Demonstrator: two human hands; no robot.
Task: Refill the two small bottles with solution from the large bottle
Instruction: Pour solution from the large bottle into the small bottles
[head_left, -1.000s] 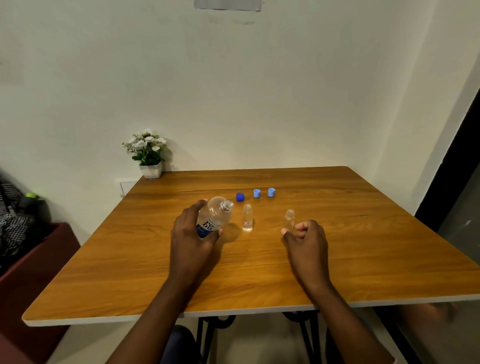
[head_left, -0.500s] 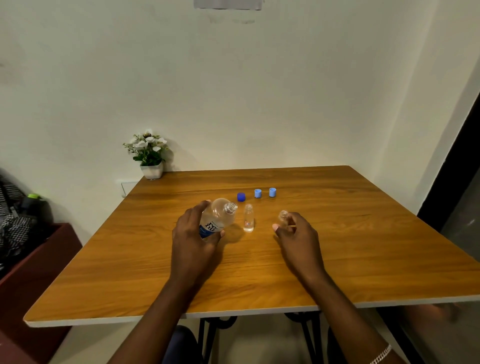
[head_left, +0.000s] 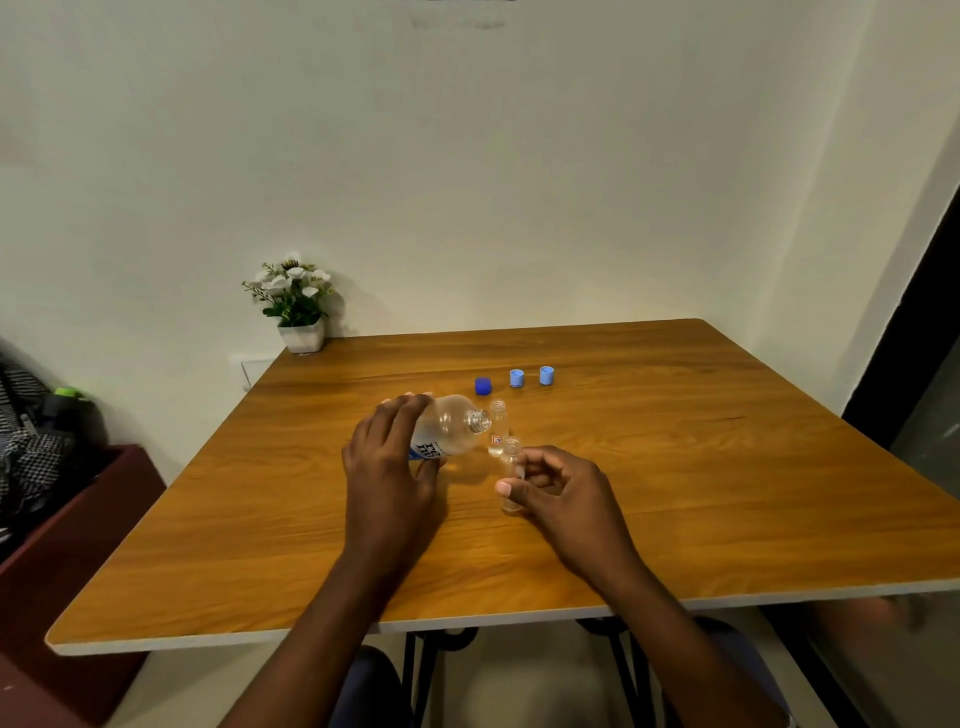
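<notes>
while left hand (head_left: 387, 467) grips tilted large bottle (head_left: 451, 427), right hand (head_left: 563, 493) pinches small bottle (head_left: 511, 460).

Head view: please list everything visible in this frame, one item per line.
table: 1, brown wood with a pale edge, fills the middle
large bottle: 1, clear with blue-and-white label, uncapped, tilted in the left hand
standing small bottle: 1, clear, upright on the table just beyond the large bottle's mouth
held small bottle: 1, clear, uncapped, in the right hand
dark blue cap: 1, dark blue, on the table beyond the bottles
light blue caps: 2, light blue, right of the dark one, the second furthest right
potted plant: 1, white flowers, white pot, far left corner
checked cloth: 1, black-and-white, far left
left hand: 1, grips the large bottle
right hand: 1, holds the small bottle
</notes>
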